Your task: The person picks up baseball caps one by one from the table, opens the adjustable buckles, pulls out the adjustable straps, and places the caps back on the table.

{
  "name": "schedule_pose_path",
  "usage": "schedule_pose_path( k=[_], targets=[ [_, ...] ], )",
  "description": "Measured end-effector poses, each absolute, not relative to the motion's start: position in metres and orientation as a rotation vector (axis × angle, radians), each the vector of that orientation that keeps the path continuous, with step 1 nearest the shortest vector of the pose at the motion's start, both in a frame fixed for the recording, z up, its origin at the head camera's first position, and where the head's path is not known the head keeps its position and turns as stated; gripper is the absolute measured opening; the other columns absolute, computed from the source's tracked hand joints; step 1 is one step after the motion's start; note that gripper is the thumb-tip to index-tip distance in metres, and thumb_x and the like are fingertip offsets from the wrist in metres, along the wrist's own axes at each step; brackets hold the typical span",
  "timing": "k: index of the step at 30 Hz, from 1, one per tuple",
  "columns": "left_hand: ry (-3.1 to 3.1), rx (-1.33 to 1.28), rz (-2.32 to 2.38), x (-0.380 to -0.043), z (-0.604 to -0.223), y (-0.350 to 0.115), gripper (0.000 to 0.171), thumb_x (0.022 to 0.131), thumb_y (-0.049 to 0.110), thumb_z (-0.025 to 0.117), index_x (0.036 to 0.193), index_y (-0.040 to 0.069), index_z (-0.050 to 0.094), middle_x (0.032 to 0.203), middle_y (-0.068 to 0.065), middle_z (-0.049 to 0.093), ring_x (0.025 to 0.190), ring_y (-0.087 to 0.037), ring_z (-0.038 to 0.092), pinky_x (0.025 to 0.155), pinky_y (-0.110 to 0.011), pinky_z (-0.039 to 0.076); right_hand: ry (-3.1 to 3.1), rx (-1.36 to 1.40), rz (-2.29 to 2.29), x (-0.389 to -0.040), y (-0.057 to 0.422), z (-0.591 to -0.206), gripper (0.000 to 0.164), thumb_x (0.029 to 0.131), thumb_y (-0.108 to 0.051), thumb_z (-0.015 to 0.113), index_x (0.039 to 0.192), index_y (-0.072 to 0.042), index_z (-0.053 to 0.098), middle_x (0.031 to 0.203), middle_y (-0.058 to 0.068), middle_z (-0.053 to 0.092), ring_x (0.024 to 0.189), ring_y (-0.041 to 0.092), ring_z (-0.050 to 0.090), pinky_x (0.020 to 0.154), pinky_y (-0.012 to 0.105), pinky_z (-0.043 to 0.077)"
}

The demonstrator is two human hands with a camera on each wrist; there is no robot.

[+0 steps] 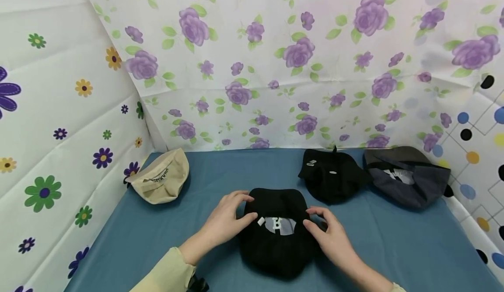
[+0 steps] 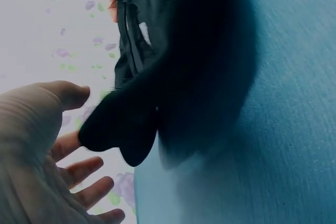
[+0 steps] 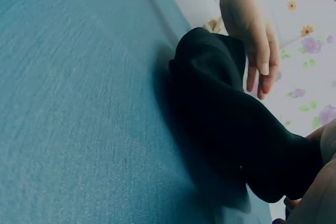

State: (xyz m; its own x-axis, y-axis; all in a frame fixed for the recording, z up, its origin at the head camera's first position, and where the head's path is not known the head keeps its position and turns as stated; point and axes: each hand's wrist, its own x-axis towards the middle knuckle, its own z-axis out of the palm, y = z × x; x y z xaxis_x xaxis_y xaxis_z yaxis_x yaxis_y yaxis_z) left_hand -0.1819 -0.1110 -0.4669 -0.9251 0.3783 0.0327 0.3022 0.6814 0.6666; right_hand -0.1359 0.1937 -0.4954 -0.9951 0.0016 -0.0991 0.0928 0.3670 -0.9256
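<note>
A black bucket hat (image 1: 277, 252) rests upside down on the blue cloth, its lining showing a grey patch with a white letter and a small white tag. My left hand (image 1: 228, 217) is at its left edge. In the left wrist view the left hand (image 2: 42, 156) has its fingers spread and relaxed around the brim, without gripping it. At the right edge my right hand (image 1: 332, 237) holds the brim between thumb and fingers. The right wrist view shows the right hand (image 3: 320, 187) only in part, close against the hat (image 3: 226, 114).
A beige hat (image 1: 163, 178) lies at the back left. Toward the back right are another black hat (image 1: 334, 178) and a dark grey hat (image 1: 409, 180). Flowered sheets (image 1: 244, 55) border the back and left of the blue cloth (image 1: 232, 169); a dotted sheet (image 1: 472, 152) stands at right.
</note>
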Motion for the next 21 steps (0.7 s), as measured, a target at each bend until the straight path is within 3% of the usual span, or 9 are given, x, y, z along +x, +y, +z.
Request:
schedule_pose_path(
  k=[4, 10, 15, 21],
  targets=[
    [2.642, 0.427, 1.228, -0.173, -0.465, -0.123, 0.061, 0.099, 0.055, 0.062, 0.149, 0.02, 0.052, 0.156, -0.005, 0.042, 0.143, -0.034, 0.038, 0.105, -0.062, 0.04, 2.408, 0.161, -1.71, -0.126, 0.194, -0.49, 0.06, 0.099, -0.049, 0.066, 0.146, -0.017, 0.048, 0.154, 0.004, 0.045, 0.149, 0.031, 0.031, 0.118, 0.052, 0.027],
    [2.448, 0.278, 1.349, -0.164, -0.46, -0.14, 0.071, 0.1, 0.05, 0.063, 0.158, 0.017, 0.038, 0.16, -0.01, 0.035, 0.143, -0.038, 0.038, 0.107, -0.063, 0.038, 2.282, 0.226, -1.709, -0.116, 0.203, -0.478, 0.075, 0.095, -0.052, 0.07, 0.154, -0.018, 0.039, 0.161, 0.009, 0.035, 0.15, 0.037, 0.027, 0.117, 0.055, 0.029],
    [2.25, 0.2, 1.414, -0.16, -0.46, -0.154, 0.081, 0.101, 0.05, 0.063, 0.162, 0.009, 0.028, 0.16, -0.019, 0.035, 0.141, -0.042, 0.041, 0.105, -0.062, 0.041, 2.115, 0.265, -1.758, -0.111, 0.22, -0.475, 0.083, 0.094, -0.046, 0.073, 0.158, -0.015, 0.031, 0.164, 0.017, 0.03, 0.149, 0.041, 0.027, 0.115, 0.053, 0.033],
    [2.007, 0.116, 1.493, -0.151, -0.465, -0.165, 0.084, 0.104, 0.042, 0.062, 0.161, -0.003, 0.02, 0.155, -0.029, 0.037, 0.136, -0.044, 0.047, 0.101, -0.058, 0.046, 1.828, 0.211, -1.812, -0.104, 0.24, -0.483, 0.085, 0.104, -0.038, 0.062, 0.161, 0.0, 0.013, 0.163, 0.034, 0.016, 0.148, 0.049, 0.024, 0.114, 0.051, 0.036]
  ],
)
